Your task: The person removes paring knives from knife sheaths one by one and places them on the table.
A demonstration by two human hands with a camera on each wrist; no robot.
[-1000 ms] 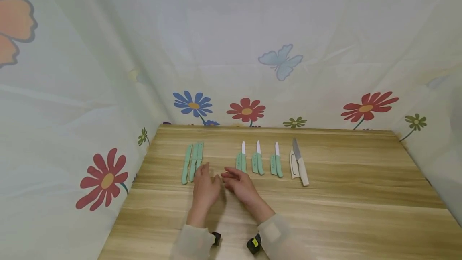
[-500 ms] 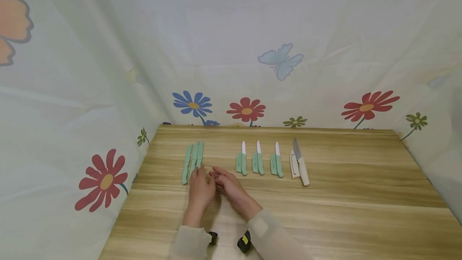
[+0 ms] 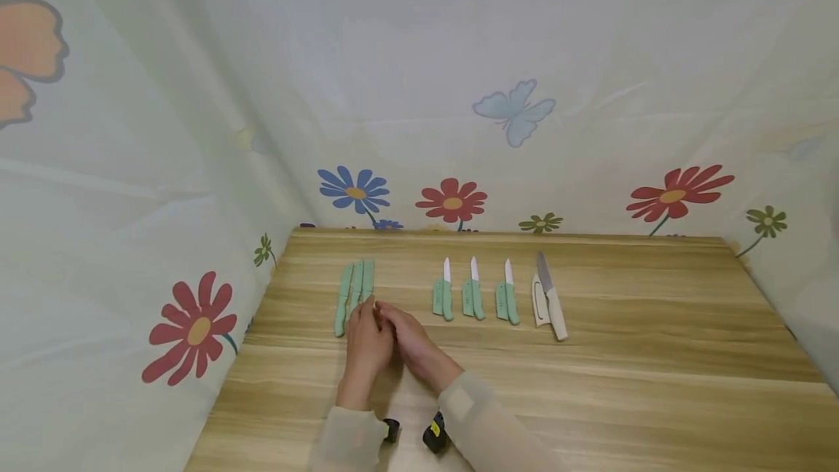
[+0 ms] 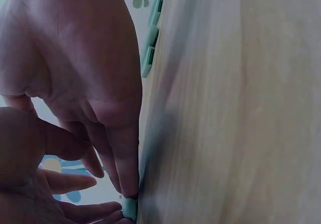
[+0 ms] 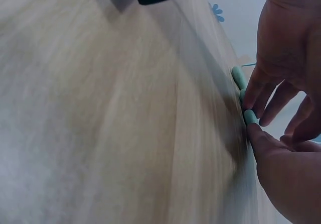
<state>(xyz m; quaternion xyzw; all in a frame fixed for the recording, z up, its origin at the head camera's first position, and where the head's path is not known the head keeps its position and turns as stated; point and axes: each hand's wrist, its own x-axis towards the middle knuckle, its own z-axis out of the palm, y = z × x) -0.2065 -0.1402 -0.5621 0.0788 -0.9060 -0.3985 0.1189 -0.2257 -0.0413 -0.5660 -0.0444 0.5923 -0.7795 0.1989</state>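
Three green knives in green sheaths lie side by side at the table's left: the leftmost (image 3: 341,304), the middle one (image 3: 357,284) and the rightmost (image 3: 368,275). My left hand (image 3: 370,341) is over the lower ends of the two nearest it. Close beside it, my right hand (image 3: 417,348) reaches in from the right, fingertips meeting the left hand's. In the right wrist view, the rightmost handle end (image 5: 251,116) sits between the fingertips of both hands. The same green handle end (image 4: 129,208) shows low in the left wrist view, straight fingers against it.
To the right lie three green paring knives (image 3: 448,301), (image 3: 477,301), (image 3: 512,304), blades bare, each with a green sheath beside it. Further right rests a larger white-handled knife (image 3: 556,312) by its white sheath (image 3: 540,303). A flower-printed curtain (image 3: 419,122) surrounds the wooden table (image 3: 623,399).
My right hand has moved left until its fingertips meet the left hand's at the rightmost sheathed knife. My left hand has shifted slightly left. The knives lie as before.
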